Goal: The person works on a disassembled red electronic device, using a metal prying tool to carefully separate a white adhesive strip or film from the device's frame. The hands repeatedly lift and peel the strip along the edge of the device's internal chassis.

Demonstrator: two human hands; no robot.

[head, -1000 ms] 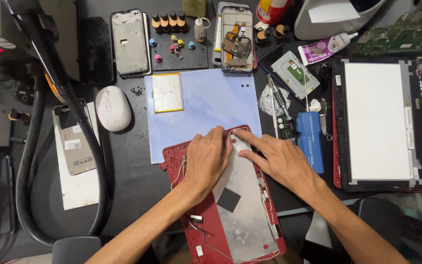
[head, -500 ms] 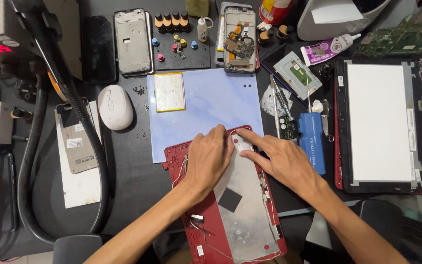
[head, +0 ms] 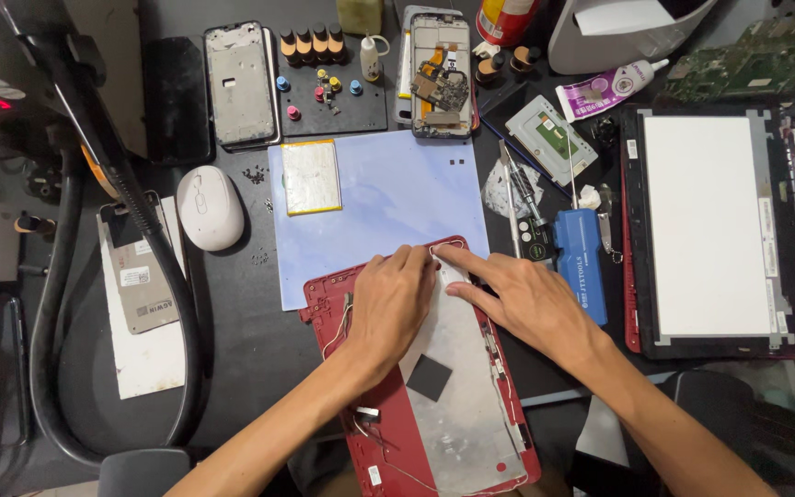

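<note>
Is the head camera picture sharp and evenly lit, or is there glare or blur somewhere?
Head view: sharp across the bench, both hands, left hand and right hand, without motion blur; light even and soft, only faint shadows beneath them on the red laptop cover; the white screen panel is very bright, almost washed out; edges bend slightly from the wide lens.

Both hands press flat on the red laptop lid (head: 388, 433) on the desk (head: 250, 350): left hand (head: 388, 308) beside right hand (head: 526, 304), fingertips meeting near its upper edge.
</note>
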